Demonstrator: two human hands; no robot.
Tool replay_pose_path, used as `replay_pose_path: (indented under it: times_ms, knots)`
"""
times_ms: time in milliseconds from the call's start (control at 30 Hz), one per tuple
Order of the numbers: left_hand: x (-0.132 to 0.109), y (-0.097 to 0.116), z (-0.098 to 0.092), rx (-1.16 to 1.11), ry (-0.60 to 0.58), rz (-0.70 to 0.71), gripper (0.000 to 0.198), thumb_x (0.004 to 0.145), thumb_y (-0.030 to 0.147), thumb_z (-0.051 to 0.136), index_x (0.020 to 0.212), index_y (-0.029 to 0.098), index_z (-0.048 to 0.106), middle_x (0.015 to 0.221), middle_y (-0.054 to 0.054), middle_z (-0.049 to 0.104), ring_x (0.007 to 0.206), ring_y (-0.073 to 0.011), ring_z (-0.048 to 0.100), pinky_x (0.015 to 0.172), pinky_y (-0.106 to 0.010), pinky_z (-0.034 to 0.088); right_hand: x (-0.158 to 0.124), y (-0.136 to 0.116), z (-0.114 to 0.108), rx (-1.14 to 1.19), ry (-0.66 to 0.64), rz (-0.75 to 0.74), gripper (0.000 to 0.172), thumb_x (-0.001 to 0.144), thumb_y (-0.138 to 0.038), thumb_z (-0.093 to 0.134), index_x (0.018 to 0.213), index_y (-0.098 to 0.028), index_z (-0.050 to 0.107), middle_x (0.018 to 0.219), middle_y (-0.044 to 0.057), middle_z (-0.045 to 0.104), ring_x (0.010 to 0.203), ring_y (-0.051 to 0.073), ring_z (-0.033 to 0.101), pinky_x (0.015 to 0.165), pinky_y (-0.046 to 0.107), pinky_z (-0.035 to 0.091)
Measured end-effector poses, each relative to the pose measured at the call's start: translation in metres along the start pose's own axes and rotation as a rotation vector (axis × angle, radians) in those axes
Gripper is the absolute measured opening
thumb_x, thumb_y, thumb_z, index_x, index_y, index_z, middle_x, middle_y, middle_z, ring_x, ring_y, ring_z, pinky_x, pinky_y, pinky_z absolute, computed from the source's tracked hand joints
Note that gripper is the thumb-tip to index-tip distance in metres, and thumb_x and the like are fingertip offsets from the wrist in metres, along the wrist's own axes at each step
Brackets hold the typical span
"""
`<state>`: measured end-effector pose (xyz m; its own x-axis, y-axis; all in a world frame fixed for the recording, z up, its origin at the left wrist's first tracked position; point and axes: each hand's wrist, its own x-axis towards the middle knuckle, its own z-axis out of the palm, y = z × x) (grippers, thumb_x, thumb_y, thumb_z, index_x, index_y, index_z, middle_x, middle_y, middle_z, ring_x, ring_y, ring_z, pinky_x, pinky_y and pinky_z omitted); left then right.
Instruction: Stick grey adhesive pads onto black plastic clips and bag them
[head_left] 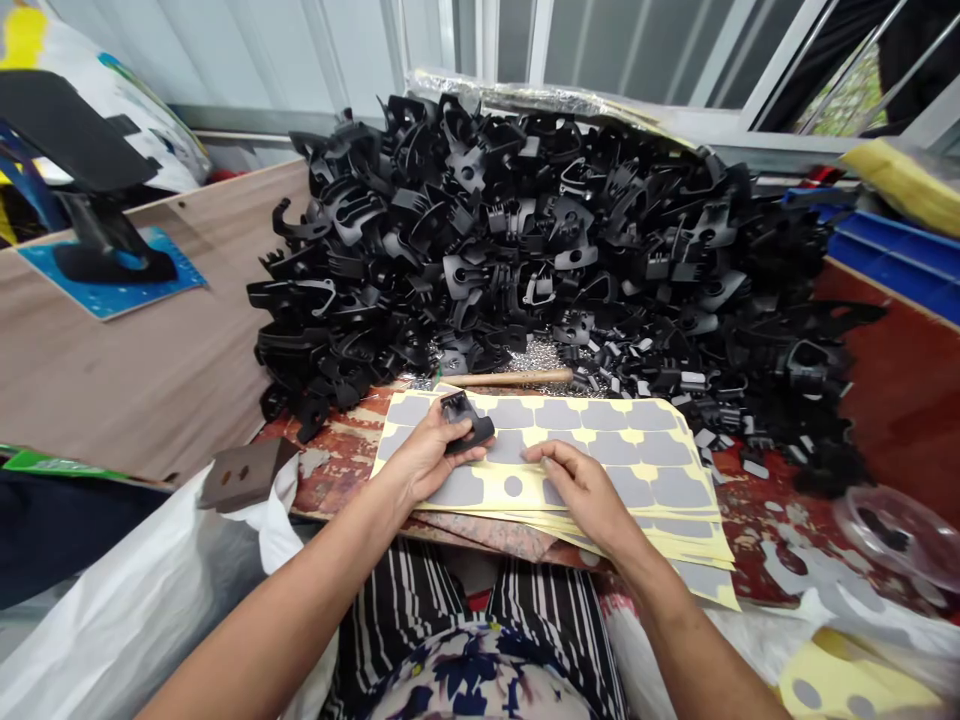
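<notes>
My left hand (426, 455) is closed round a small black plastic part (463, 420), held just above a stack of yellow backing sheets (675, 500) covered with grey die-cut stickers (607, 450). To its right, my right hand (581, 485) rests on the top sheet with fingers bent, the fingertips pressing at a grey sticker near the sheet's middle. Whether a sticker is lifted I cannot tell.
A large heap of black plastic parts (555, 230) fills the table behind the sheets. A wooden-handled tool (510, 377) lies at the heap's foot. A wooden board (135, 350) stands left, blue bins (900, 255) right, a white bag (150, 600) lower left.
</notes>
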<state>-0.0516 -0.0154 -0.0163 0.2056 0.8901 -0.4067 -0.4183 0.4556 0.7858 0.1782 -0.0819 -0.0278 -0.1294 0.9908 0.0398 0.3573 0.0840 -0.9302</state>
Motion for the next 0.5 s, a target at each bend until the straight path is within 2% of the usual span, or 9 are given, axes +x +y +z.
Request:
replay_pose_path:
  times_ms: [100, 167, 233, 333, 400, 500]
  knots:
    - [0.001, 0.001, 0.0, -0.025, 0.007, 0.002, 0.043, 0.082, 0.003, 0.069, 0.115, 0.021, 0.049, 0.096, -0.009, 0.072, 0.078, -0.0269, 0.079, 0.06, -0.028, 0.064, -0.004, -0.008, -0.02, 0.172, -0.302, 0.06, 0.024, 0.102, -0.04, 0.055, 0.099, -0.023, 0.072, 0.104, 0.006, 0.075, 0.102, 0.024, 0.068, 0.095, 0.039, 0.048]
    - [0.003, 0.0, 0.0, -0.041, 0.009, 0.007, 0.047, 0.08, 0.004, 0.072, 0.117, 0.022, 0.05, 0.096, -0.007, 0.071, 0.078, -0.0259, 0.079, 0.061, -0.028, 0.064, -0.009, -0.009, -0.027, 0.295, -0.368, 0.02, 0.021, 0.097, -0.043, 0.066, 0.1, -0.023, 0.07, 0.1, 0.005, 0.074, 0.097, 0.022, 0.067, 0.09, 0.037, 0.049]
    - [0.003, 0.0, 0.0, -0.048, 0.011, 0.028, 0.054, 0.077, 0.005, 0.075, 0.121, 0.025, 0.051, 0.097, -0.005, 0.069, 0.079, -0.0246, 0.077, 0.06, -0.029, 0.064, -0.014, -0.008, -0.028, 0.408, -0.264, -0.047, 0.024, 0.089, -0.042, 0.077, 0.102, -0.024, 0.067, 0.097, 0.003, 0.071, 0.094, 0.021, 0.065, 0.086, 0.035, 0.05]
    - [-0.008, -0.001, 0.005, -0.054, 0.004, 0.067, 0.062, 0.073, 0.007, 0.081, 0.124, 0.029, 0.054, 0.101, -0.002, 0.066, 0.081, -0.0211, 0.073, 0.063, -0.031, 0.063, -0.017, -0.009, -0.019, 0.391, 0.089, -0.105, 0.025, 0.082, -0.031, 0.083, 0.098, -0.026, 0.064, 0.09, 0.0, 0.065, 0.088, 0.019, 0.062, 0.082, 0.032, 0.05]
    - [-0.022, -0.003, 0.012, -0.096, -0.064, 0.067, 0.059, 0.075, 0.014, 0.084, 0.124, 0.03, 0.057, 0.104, -0.002, 0.065, 0.083, -0.019, 0.07, 0.07, -0.034, 0.064, -0.017, -0.013, -0.009, 0.321, 0.291, -0.128, 0.022, 0.081, -0.025, 0.082, 0.095, -0.025, 0.065, 0.087, -0.001, 0.064, 0.085, 0.017, 0.062, 0.082, 0.031, 0.05]
    - [-0.045, -0.01, 0.027, -0.213, -0.175, 0.007, 0.047, 0.083, 0.035, 0.082, 0.124, 0.03, 0.06, 0.107, -0.002, 0.065, 0.081, -0.0165, 0.065, 0.075, -0.036, 0.062, -0.014, -0.02, 0.005, 0.305, 0.454, -0.176, 0.018, 0.081, -0.022, 0.08, 0.093, -0.024, 0.067, 0.087, 0.0, 0.065, 0.083, 0.017, 0.062, 0.081, 0.032, 0.051]
